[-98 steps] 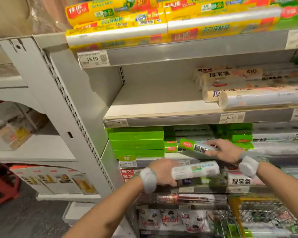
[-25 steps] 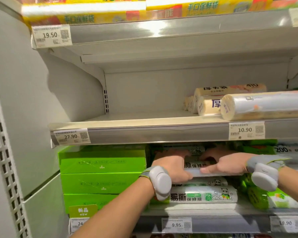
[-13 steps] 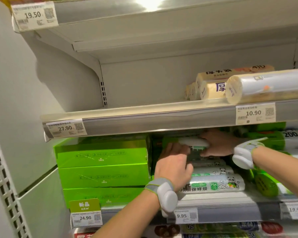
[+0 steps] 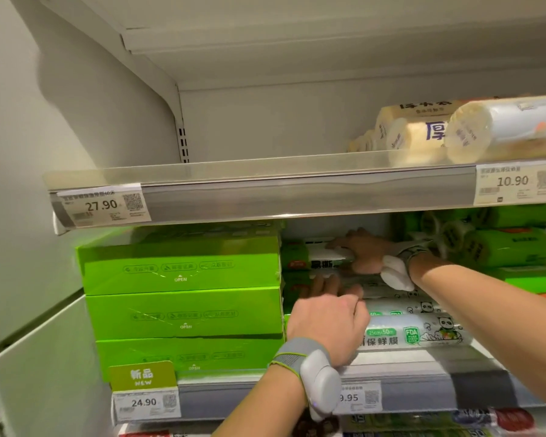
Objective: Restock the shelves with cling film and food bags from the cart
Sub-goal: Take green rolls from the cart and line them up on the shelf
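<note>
**Both hands in the cling film stack, lower shelf bay**

Right hand point(image 4: 364, 255) reaches in from the right. Its fingers lie over the top cling film roll point(image 4: 323, 258) with the palm behind it, clamped on that roll. Left hand point(image 4: 327, 324) is just below, fingers stretched forward flat against the second roll point(image 4: 372, 287), holding nothing. The hands are close, one above the other, not touching.

Counts:
- Cling film rolls in the stack: four layers visible. The two lower ones are panda-print, and the front panda roll point(image 4: 423, 334) lies at the shelf lip.
- Green boxes point(image 4: 182, 268): three, stacked flat, touching the left side of the roll stack.
- Green rolls point(image 4: 506, 247) right of the stack: at least three, blurred.
- Cream food bag rolls point(image 4: 418, 138) on the upper shelf point(image 4: 265, 187): about four ends showing, packed at the right.
- Price tags: four, reading 27.90 point(image 4: 103, 205), 10.90 point(image 4: 514, 181), 24.90 point(image 4: 144, 402) and 9.95 point(image 4: 358, 397), plus one green NEW flag point(image 4: 142, 375).
- Wrist devices: two, a grey one point(image 4: 319, 380) on the left and a white one point(image 4: 396, 274) on the right.

Room: the top roll sits near the underside of the upper shelf, with only a thin gap over the right hand's knuckles. The box stack walls the bay on the left and the green rolls on the right. Bare board shows on the upper shelf from the left wall to the bag rolls.
</note>
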{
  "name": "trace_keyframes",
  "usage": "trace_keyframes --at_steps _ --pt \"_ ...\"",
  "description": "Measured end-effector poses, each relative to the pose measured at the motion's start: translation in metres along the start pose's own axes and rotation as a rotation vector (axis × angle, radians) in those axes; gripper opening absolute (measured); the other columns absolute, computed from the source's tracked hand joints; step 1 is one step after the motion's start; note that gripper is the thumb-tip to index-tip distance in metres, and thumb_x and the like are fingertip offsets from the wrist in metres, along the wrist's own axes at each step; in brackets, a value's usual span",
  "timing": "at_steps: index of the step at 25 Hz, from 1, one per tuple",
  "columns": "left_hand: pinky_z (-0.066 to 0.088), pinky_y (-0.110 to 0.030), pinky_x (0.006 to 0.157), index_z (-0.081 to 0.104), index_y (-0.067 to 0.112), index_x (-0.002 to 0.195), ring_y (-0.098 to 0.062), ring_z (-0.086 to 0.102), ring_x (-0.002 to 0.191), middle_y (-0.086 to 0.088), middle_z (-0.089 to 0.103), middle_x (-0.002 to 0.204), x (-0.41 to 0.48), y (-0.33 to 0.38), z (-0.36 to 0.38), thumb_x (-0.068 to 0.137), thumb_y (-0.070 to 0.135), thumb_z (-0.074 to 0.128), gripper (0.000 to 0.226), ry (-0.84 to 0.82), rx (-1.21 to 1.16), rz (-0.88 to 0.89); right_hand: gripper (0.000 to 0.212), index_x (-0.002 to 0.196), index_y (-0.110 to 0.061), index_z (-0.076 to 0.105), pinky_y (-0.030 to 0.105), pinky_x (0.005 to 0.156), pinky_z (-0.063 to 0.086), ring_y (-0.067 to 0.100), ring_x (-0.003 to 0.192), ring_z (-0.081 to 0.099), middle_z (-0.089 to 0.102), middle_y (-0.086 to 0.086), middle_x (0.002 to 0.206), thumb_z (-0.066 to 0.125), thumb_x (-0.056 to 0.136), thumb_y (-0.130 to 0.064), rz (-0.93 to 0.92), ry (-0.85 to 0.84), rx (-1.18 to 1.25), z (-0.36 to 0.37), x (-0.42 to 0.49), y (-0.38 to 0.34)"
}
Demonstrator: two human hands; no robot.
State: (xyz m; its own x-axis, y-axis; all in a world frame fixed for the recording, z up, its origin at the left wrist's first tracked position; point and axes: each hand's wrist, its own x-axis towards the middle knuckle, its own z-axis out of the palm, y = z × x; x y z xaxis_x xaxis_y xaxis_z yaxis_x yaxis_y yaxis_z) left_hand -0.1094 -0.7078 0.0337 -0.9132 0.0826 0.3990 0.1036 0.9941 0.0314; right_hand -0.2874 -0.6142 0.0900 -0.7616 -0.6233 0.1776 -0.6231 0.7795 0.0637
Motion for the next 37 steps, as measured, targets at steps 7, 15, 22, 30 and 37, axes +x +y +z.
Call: trace_keyframes --at_steps 7,15,22,30,37 --pt "0.033 -0.037 0.07 0.06 0.022 0.109 -0.035 0.063 0.095 -0.01 0.066 0.106 -0.003 0.0 -0.004 0.102 0.041 0.025 0.04 0.002 -0.039 -0.016 0.049 0.137 -0.038 0.047 0.041 0.103 0.041 0.023 0.131 0.039 0.047 -0.001 0.138 0.06 0.09 -0.035 0.018 0.107 -0.004 0.012 0.001 -0.001" --pt "0.032 -0.037 0.07 0.058 0.023 0.113 -0.036 0.062 0.097 -0.012 0.067 0.104 -0.005 -0.001 -0.004 0.102 0.041 0.027 0.037 0.021 -0.072 -0.005 0.059 0.141 -0.03 0.044 0.042 0.095 0.044 0.023 0.127 0.039 0.042 0.0 0.137 0.062 0.086 -0.024 -0.025 0.084 -0.093 0.008 0.005 -0.017" --pt "0.028 -0.036 0.07 0.054 0.03 0.122 -0.03 0.051 0.121 -0.006 0.054 0.124 -0.006 0.002 -0.005 0.101 0.037 0.031 0.031 0.059 -0.057 -0.036 0.058 0.141 -0.025 0.043 0.039 0.094 0.044 0.024 0.125 0.041 0.045 0.003 0.136 0.062 0.086 -0.031 -0.032 0.079 -0.14 0.006 0.003 -0.022" --pt "0.031 -0.032 0.071 0.06 0.017 0.107 -0.031 0.061 0.108 -0.009 0.065 0.114 0.011 0.01 -0.024 0.094 0.017 0.046 0.019 -0.201 -0.013 -0.147 0.055 0.136 -0.02 0.048 0.038 0.1 0.042 0.033 0.124 0.049 0.054 0.012 0.135 0.055 0.084 -0.037 0.029 0.192 0.054 -0.003 -0.036 -0.027" --pt "0.045 -0.039 0.087 0.063 0.017 0.114 -0.034 0.058 0.11 -0.012 0.064 0.116 0.008 0.033 -0.049 0.095 0.019 0.045 0.026 -0.059 -0.153 -0.219 0.026 0.112 -0.004 0.062 0.034 0.097 0.035 0.031 0.113 0.052 0.058 0.017 0.113 0.055 0.088 -0.013 0.311 0.249 0.551 -0.015 -0.175 -0.028"
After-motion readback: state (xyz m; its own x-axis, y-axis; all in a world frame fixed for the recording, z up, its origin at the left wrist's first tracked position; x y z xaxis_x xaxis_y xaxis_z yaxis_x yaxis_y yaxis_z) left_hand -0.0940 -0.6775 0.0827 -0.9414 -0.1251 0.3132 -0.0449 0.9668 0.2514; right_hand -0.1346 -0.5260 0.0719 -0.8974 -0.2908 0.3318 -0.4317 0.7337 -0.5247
